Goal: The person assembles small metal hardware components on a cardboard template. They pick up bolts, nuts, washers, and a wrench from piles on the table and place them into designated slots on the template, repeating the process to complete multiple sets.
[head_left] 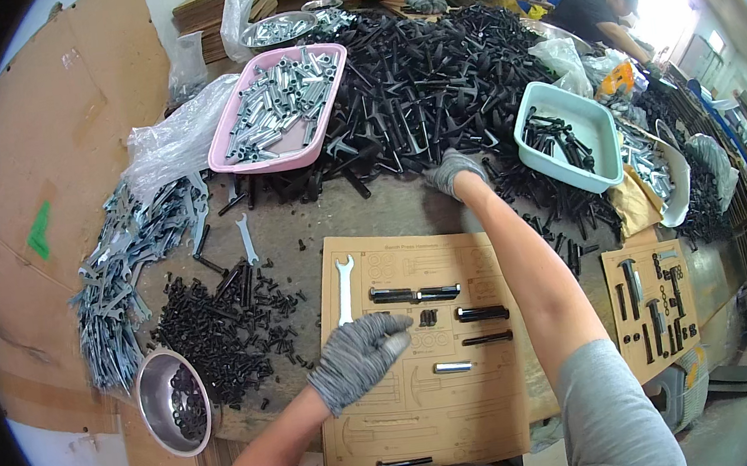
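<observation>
Cardboard [500,402] printed with outlines lies before us on the grey surface [285,215]. Our gloved left hand [361,360] is over its left part, palm down, with the fingers stretched out to the right and the thumb a little apart. We see nothing in it; its fingers end near some small black pieces [427,318]. Our gloved right hand [456,172] reaches forward to the near edge of a heap of black metal parts [412,83]; whether it grips one, we cannot tell.

On the cardboard we have a silver wrench [345,290] just beyond the left hand, a long black pair of bolts [415,294] lying end to end, a thick black cylinder [482,313], a thinner black bolt [488,339] below it, a silver tube [453,367], and a black rod [404,464] by the near edge.

To our left are piled wrenches [115,287], loose black screws [211,332] and a metal bowl [157,403]. A pink basin [275,164] of silver tubes [283,106] stands left of the heap, a pale blue basin [600,177] with black bolts inside on its right. Across from us, a co-worker's gloved hands [427,3] are close together.
</observation>
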`<state>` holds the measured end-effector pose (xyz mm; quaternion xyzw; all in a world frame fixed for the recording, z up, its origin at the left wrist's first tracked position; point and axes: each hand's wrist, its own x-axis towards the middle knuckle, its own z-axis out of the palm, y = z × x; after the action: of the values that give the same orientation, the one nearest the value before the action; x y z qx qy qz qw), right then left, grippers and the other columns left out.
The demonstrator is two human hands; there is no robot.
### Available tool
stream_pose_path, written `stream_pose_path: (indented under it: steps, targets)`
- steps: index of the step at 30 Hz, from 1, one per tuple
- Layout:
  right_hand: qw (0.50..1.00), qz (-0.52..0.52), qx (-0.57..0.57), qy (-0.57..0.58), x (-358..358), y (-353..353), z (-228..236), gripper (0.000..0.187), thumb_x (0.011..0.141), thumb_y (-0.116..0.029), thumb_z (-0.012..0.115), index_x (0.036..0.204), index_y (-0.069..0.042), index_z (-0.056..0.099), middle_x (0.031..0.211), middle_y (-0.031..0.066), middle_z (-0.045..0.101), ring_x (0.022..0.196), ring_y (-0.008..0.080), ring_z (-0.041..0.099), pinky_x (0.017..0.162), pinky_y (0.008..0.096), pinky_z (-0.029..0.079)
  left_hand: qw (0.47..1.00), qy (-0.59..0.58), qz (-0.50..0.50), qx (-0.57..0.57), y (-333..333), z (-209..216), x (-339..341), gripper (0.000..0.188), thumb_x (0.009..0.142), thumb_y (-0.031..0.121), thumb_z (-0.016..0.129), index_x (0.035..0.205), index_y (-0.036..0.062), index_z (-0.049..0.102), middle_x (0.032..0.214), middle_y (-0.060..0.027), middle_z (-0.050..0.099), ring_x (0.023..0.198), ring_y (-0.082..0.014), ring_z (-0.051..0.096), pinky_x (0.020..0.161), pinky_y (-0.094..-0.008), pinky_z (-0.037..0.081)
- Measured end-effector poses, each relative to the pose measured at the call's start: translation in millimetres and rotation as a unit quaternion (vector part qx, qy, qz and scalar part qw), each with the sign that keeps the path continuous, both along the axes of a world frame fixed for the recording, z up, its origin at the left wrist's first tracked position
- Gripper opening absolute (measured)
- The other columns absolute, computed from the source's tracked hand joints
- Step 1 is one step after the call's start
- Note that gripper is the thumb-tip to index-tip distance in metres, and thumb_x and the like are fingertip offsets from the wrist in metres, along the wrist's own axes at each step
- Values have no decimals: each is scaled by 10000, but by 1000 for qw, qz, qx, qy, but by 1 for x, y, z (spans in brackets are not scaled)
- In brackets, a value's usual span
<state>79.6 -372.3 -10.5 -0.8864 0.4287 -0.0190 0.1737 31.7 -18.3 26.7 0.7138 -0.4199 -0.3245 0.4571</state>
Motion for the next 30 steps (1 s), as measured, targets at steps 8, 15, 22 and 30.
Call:
stream_pose_path:
  steps: [8, 15, 22, 30]
  targets:
    - [957, 35, 201, -208, -89, 13, -10, 327, 780, -241, 655, 1030, -30, 658, 817, 140, 677, 767, 213, 635, 756, 328, 494, 946, 306, 79, -72, -74, -7, 19, 414, 908, 260, 615, 1231, 10, 548, 1017, -68, 631, 858, -108, 594, 699, -240, 508]
    - [951, 187, 10, -245, -195, 198, 63, 671, 808, -210, 688, 1349, 39, 380, 966, 191, 639, 865, 225, 648, 767, 297, 522, 937, 326, 50, -115, -91, -11, -26, 290, 943, 345, 547, 1016, 72, 611, 841, -5, 615, 733, -91, 578, 599, -229, 478]
    - [942, 186, 37, -277, -266, 202, 70, 324, 822, -195, 685, 1094, -30, 624, 921, 143, 675, 740, 240, 667, 670, 332, 535, 955, 129, -166, 211, -5, 28, -35, 348, 918, 368, 580, 947, 21, 587, 745, -45, 612, 652, -98, 590, 591, -277, 531]
    - [912, 145, 292, -249, -288, 218, 16, 273, 793, -129, 714, 1042, -37, 653, 824, 95, 679, 690, 155, 624, 674, 293, 522, 881, -296, -314, 195, -5, 10, -56, 381, 882, 401, 523, 989, 64, 663, 800, -175, 656, 759, -358, 625, 724, -417, 500]
